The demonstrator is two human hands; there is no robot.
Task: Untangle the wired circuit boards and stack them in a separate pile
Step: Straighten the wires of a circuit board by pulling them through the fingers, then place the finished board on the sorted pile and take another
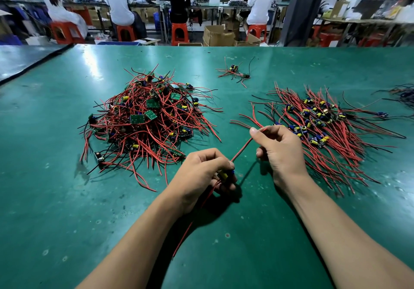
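Left grip (201, 173) clasps a circuit board (225, 174), right grip (279, 146) pinches its red wire (242, 148); sorted pile (324, 123) rivals tangled heap (145, 118), seemingly halfway.

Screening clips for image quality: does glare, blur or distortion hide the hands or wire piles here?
Head view: pale glare streaks on the green table beyond the tangled pile; wide-angle stretch, background pillar leaning; background workers soft; far-right wire bundle smeared; left hand, right hand, the wired board they hold and the sorted pile sharp; hands cast dark shadows.
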